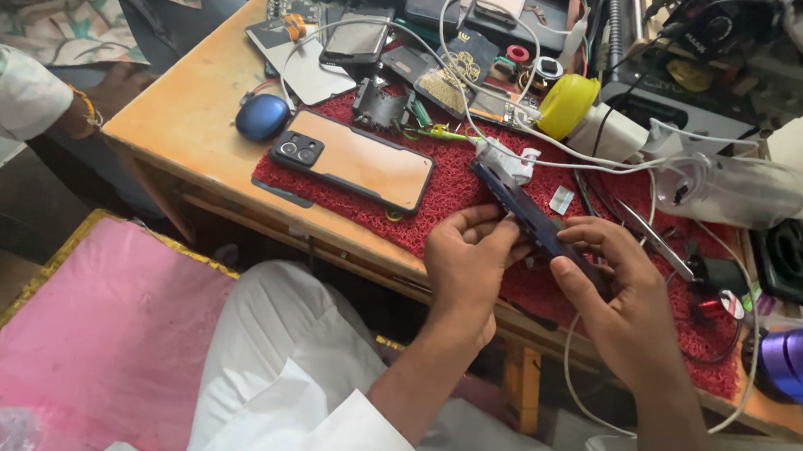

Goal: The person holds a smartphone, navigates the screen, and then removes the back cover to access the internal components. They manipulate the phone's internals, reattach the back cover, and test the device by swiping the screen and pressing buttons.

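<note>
Both hands, left hand (pixel 466 257) and right hand (pixel 607 275), grasp a dark phone (pixel 536 226) edge-on (long axis slanting away leftward) between them.

Both forearms rise from 6 o'clock, bare below rolled white sleeves. The left hand (pixel 465 257) is curled, fingers bent toward 2 o'clock, thumb pressed forward in a pinch. The right hand (pixel 614 280) sits just beside it (palm turned down), its fingers hooked toward 10 o'clock, wrist angled inward.
</note>
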The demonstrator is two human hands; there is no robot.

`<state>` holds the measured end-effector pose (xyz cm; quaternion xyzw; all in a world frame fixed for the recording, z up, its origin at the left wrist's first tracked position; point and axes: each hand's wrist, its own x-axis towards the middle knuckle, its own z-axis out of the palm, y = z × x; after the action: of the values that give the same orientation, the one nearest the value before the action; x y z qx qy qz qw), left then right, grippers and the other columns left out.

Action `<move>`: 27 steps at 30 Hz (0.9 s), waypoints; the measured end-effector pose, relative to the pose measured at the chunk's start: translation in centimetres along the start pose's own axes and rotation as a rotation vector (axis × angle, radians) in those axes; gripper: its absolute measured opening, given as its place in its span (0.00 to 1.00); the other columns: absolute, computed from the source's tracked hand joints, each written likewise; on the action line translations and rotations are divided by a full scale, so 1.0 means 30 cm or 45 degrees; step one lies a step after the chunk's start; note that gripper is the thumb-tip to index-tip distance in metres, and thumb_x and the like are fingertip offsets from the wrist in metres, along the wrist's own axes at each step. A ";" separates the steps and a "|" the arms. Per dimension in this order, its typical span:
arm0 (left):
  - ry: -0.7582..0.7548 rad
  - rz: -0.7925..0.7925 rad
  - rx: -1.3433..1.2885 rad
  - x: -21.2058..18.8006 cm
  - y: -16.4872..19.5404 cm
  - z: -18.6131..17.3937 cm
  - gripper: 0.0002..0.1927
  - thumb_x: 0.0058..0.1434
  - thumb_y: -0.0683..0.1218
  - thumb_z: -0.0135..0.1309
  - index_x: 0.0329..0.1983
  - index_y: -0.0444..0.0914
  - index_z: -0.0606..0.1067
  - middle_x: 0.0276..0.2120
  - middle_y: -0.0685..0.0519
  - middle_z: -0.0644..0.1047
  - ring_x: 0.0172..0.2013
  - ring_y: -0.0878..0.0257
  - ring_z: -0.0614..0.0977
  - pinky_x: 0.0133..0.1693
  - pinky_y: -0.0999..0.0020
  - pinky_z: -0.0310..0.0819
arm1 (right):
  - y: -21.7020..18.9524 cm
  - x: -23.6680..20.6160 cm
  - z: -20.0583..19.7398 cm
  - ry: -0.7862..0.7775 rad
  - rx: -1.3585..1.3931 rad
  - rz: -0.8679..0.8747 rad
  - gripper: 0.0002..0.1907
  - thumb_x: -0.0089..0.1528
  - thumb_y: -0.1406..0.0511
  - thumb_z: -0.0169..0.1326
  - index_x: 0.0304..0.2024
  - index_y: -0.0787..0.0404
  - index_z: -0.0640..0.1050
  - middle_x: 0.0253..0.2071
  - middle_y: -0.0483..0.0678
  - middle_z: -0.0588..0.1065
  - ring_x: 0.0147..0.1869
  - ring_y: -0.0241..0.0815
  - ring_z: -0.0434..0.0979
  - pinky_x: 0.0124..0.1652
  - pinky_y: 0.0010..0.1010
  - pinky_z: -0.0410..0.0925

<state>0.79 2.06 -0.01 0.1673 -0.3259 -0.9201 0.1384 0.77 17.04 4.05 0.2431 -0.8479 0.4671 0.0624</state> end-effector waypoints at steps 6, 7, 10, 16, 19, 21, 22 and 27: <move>0.002 0.014 -0.012 0.004 -0.016 -0.002 0.10 0.61 0.35 0.55 0.45 0.24 0.74 0.37 0.44 0.81 0.34 0.59 0.85 0.38 0.68 0.84 | 0.003 -0.005 0.002 0.007 -0.066 -0.079 0.14 0.62 0.65 0.60 0.49 0.62 0.77 0.57 0.48 0.74 0.57 0.38 0.75 0.53 0.30 0.68; 0.002 0.011 -0.008 0.004 -0.020 -0.006 0.10 0.61 0.35 0.55 0.45 0.24 0.75 0.37 0.44 0.81 0.34 0.59 0.85 0.38 0.68 0.84 | 0.005 -0.004 0.002 0.006 -0.061 -0.101 0.14 0.63 0.65 0.60 0.50 0.62 0.77 0.57 0.49 0.74 0.58 0.38 0.74 0.53 0.30 0.68; -0.022 0.016 -0.015 0.008 -0.031 -0.019 0.09 0.62 0.34 0.55 0.44 0.24 0.75 0.37 0.44 0.81 0.34 0.59 0.84 0.39 0.68 0.83 | 0.012 -0.004 0.003 0.010 -0.068 -0.072 0.13 0.63 0.65 0.60 0.49 0.62 0.78 0.57 0.48 0.74 0.57 0.37 0.74 0.53 0.30 0.68; -0.108 -0.110 -0.156 -0.011 -0.046 -0.048 0.09 0.61 0.34 0.57 0.45 0.25 0.76 0.40 0.44 0.82 0.39 0.60 0.85 0.46 0.69 0.81 | 0.031 -0.003 -0.004 -0.011 0.075 -0.028 0.13 0.64 0.67 0.59 0.51 0.63 0.77 0.57 0.47 0.74 0.58 0.35 0.74 0.56 0.27 0.68; -0.143 -0.099 -0.130 -0.021 -0.047 -0.056 0.11 0.60 0.33 0.57 0.46 0.27 0.76 0.41 0.44 0.82 0.41 0.60 0.85 0.47 0.70 0.80 | 0.043 0.004 -0.020 -0.063 0.264 0.055 0.14 0.63 0.69 0.58 0.52 0.64 0.76 0.58 0.46 0.73 0.59 0.34 0.73 0.57 0.26 0.68; -0.156 -0.082 -0.123 -0.024 -0.049 -0.056 0.11 0.59 0.32 0.56 0.46 0.27 0.76 0.42 0.44 0.82 0.42 0.60 0.85 0.48 0.70 0.80 | 0.049 0.009 -0.035 -0.080 0.290 0.069 0.15 0.64 0.70 0.57 0.53 0.65 0.76 0.56 0.47 0.74 0.58 0.34 0.73 0.56 0.26 0.68; -0.154 -0.076 -0.134 -0.025 -0.050 -0.056 0.11 0.60 0.32 0.56 0.46 0.27 0.76 0.42 0.44 0.82 0.42 0.61 0.85 0.48 0.70 0.81 | 0.052 0.011 -0.041 -0.089 0.302 0.077 0.15 0.64 0.70 0.57 0.53 0.65 0.76 0.56 0.47 0.74 0.58 0.34 0.73 0.56 0.26 0.68; -0.122 -0.041 -0.157 -0.023 -0.056 -0.046 0.10 0.62 0.32 0.54 0.47 0.27 0.76 0.41 0.47 0.81 0.41 0.61 0.84 0.47 0.70 0.81 | 0.053 0.022 -0.069 -0.119 0.338 0.144 0.16 0.64 0.70 0.57 0.54 0.65 0.76 0.53 0.46 0.76 0.58 0.33 0.74 0.55 0.26 0.70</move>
<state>1.72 2.80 -1.95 0.1192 -0.2722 -0.9475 0.1180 -0.80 19.22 4.21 0.2224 -0.7930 0.5661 -0.0363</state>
